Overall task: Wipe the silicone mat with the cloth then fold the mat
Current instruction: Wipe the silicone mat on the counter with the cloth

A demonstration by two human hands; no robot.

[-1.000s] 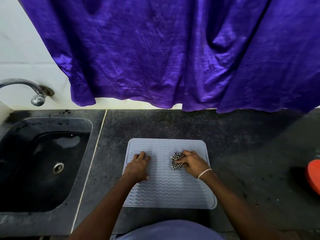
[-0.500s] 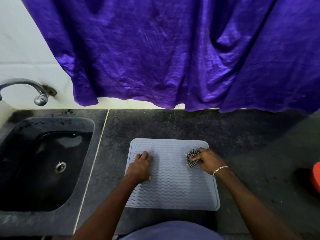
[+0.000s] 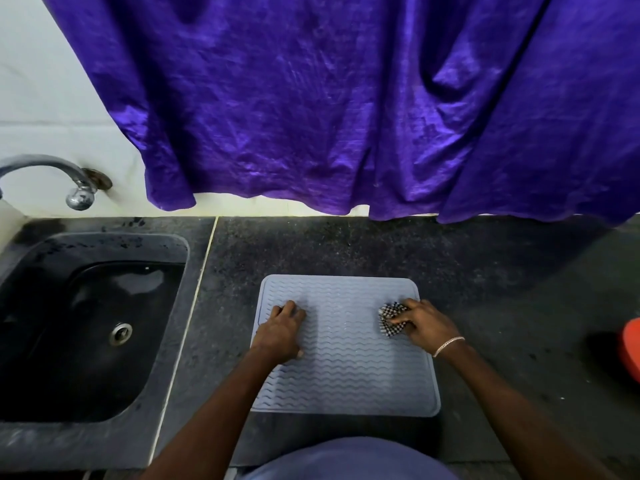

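A pale grey silicone mat with wavy ridges lies flat on the dark stone counter. My left hand rests on the mat's left part, fingers curled and pressing down, with nothing in it. My right hand sits at the mat's right edge, closed on a bunched black-and-white checked cloth that touches the mat. A bracelet is on my right wrist.
A black sink with a drain is set into the counter at the left, under a metal tap. A purple curtain hangs over the back wall. A red object shows at the right edge.
My right hand slid the cloth from the mat's middle rightward to its right edge, then slightly nearer. My left hand stayed pressed on the mat's left part.
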